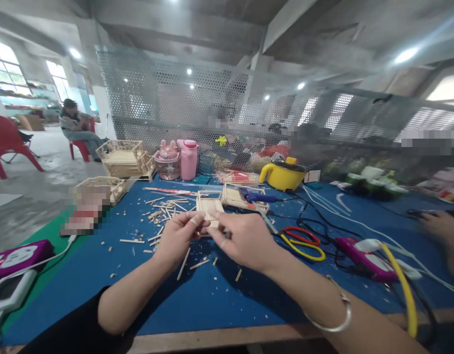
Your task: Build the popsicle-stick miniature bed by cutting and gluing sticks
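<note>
Both my hands meet over the middle of the blue table (pixel 149 305). My left hand (pixel 179 236) pinches the near left edge of a small panel of wooden sticks (pixel 208 204). From the other side my right hand (pixel 245 238) grips the same panel, its fingers curled. The fingertips hide the panel's near edge. Just behind stands a small wooden-stick frame (pixel 234 196), with a blue glue gun (pixel 262 197) lying across it. Loose sticks and offcuts (pixel 168 209) are strewn to the left. Scissors with red and yellow handles (pixel 304 243) lie right of my right hand.
Wooden-stick models (pixel 126 160) stand at the far left. A pink bottle (pixel 189 160) and a yellow pot (pixel 284 174) line the back, before a perforated metal screen (pixel 175 98). Cables surround a purple power strip (pixel 367 258). Another person's hand (pixel 437 226) is at the right edge.
</note>
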Demonstrator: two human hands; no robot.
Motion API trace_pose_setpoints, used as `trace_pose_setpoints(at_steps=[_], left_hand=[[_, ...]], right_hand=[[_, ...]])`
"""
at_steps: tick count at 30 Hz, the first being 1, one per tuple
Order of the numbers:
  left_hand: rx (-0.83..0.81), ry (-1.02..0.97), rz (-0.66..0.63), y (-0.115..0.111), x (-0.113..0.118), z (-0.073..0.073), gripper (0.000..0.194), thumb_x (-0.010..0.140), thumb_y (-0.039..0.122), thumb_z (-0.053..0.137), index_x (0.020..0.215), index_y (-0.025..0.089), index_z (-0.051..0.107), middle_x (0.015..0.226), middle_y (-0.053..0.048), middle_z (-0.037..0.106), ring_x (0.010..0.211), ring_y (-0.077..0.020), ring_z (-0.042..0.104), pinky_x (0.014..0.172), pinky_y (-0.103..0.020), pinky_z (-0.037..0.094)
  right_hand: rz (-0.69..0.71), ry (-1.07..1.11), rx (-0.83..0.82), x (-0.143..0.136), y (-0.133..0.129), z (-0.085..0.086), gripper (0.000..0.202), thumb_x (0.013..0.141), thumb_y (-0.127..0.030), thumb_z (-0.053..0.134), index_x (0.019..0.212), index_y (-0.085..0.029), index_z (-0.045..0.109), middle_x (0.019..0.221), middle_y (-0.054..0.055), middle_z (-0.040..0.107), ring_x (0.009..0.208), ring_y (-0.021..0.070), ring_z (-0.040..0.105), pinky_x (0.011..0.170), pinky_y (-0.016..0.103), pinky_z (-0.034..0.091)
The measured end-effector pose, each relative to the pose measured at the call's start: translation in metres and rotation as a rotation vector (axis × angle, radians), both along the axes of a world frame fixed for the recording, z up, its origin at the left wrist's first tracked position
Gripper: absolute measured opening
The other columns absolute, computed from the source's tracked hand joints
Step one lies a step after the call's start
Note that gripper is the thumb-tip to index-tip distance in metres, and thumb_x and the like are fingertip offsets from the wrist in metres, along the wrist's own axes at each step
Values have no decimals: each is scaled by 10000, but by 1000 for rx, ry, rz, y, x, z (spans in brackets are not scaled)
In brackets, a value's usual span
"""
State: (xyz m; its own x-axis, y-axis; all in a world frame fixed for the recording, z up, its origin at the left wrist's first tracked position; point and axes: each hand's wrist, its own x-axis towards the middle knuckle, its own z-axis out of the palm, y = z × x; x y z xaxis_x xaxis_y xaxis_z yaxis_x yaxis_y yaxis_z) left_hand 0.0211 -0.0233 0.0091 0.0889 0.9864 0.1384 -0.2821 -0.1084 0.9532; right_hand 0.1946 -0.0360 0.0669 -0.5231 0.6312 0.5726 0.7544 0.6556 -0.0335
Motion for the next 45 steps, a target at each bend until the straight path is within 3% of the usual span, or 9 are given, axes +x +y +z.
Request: trace_pose_setpoints(at_steps=[3, 5, 12, 18, 23, 30, 36, 41, 45], left_hand=[[-15, -1, 168, 8, -4, 3, 365, 728, 496, 676, 850, 157, 619, 727, -20, 689, 591, -89, 571, 494, -173, 388], [14, 40, 256, 16, -9, 1, 368, 751, 517, 630, 850, 165, 586, 725, -12, 671, 580, -90, 555, 478, -174, 377], [54, 278, 126, 42, -18, -19, 247, 793, 431, 567, 793, 186, 538, 821, -25, 683, 550, -95, 562, 476, -194, 383], [19, 312, 63, 40, -16, -21, 194, 846, 401, 499, 828, 210, 469, 875, -34, 689, 571, -109, 605, 466, -190, 395], [-3, 309, 71, 40, -15, -21, 172, 852, 378, 493, 822, 211, 463, 861, -36, 684, 621, -130, 639, 490, -200, 431], [-8, 335, 85, 36, -15, -20, 147, 867, 346, 462, 819, 207, 466, 849, -36, 651, 638, -137, 657, 495, -208, 451], [0, 372, 136, 38, -16, -22, 119, 855, 311, 474, 792, 210, 475, 792, -21, 644, 634, -145, 654, 501, -213, 443], [18, 420, 158, 42, -18, -25, 130, 856, 325, 476, 799, 209, 495, 785, -28, 662, 618, -150, 653, 517, -228, 442], [34, 440, 154, 42, -19, -26, 134, 853, 331, 480, 807, 208, 506, 796, -31, 674, 619, -152, 655, 533, -236, 446]], right_hand=[[-341, 8, -82, 37, 29, 21, 397, 882, -238, 425, 1242, -211, 591, 862, 40, 734, 671, 158, 639, 613, 276, 451], [-578, -227, -162, 63, 59, 25, 457, 820, -179, 469, 1265, -198, 573, 1118, 112, 685, 908, 230, 642, 724, 326, 465], [-632, -337, -357, 99, 120, 0, 467, 791, -277, 606, 1245, -175, 564, 1244, 180, 598, 1093, 328, 577, 861, 447, 448], [-667, -222, -474, 109, 129, 5, 306, 858, -350, 592, 1108, -181, 637, 1132, 99, 648, 1001, 237, 615, 849, 390, 490], [-573, -1, -472, 114, 120, 18, 259, 771, -305, 585, 927, -149, 721, 871, 86, 729, 814, 217, 655, 687, 265, 474], [-431, 306, -491, 116, 67, 38, 423, 839, -469, 425, 912, -135, 675, 563, 17, 606, 523, 147, 544, 530, 259, 437], [-191, 335, -623, 90, -3, 17, 387, 811, -520, 523, 935, -183, 670, 548, -7, 586, 529, 166, 542, 563, 294, 464], [-329, 136, -459, 71, -20, -13, 441, 832, -588, 459, 790, -222, 703, 876, 90, 705, 882, 279, 647, 833, 408, 508], [-300, 133, -444, 67, -14, -19, 453, 872, -555, 413, 829, -216, 711, 1064, 101, 694, 1117, 302, 589, 986, 424, 448]])
